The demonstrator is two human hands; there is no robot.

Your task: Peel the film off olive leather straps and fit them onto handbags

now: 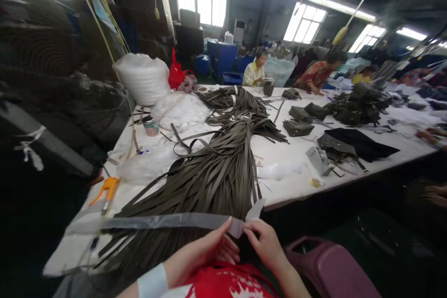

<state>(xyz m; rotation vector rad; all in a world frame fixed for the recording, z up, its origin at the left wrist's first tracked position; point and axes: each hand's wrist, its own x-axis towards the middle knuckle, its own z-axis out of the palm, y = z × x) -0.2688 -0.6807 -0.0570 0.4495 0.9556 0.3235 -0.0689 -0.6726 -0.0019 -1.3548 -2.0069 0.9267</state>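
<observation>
A red garment [226, 281] fills the bottom edge, right under the hands. Just above it, the left hand [206, 251] and the right hand [267, 242] meet at one end of a long clear tape strip [157, 221]. The left thumb and fingers are closed on the strip; the right fingers are pinched on its end, where a short flap sticks up. A pale wristband [152, 281] sits on the left forearm.

The strip runs leftward from the hands across the near end of a big bundle of dark olive straps [216, 172], which lies lengthwise on the white table [279, 186]. Left of the bundle, near the table edge, lie orange-handled scissors [108, 188]. Further back on that side sit a small tin [151, 125] and a white plastic bag [143, 77]. Right of the bundle lie olive pouches [296, 126] and a black cloth [359, 143]. Beyond the bundle's far end, two other people [256, 72] sit at the table. A maroon chair [331, 270] stands just right of the right hand.
</observation>
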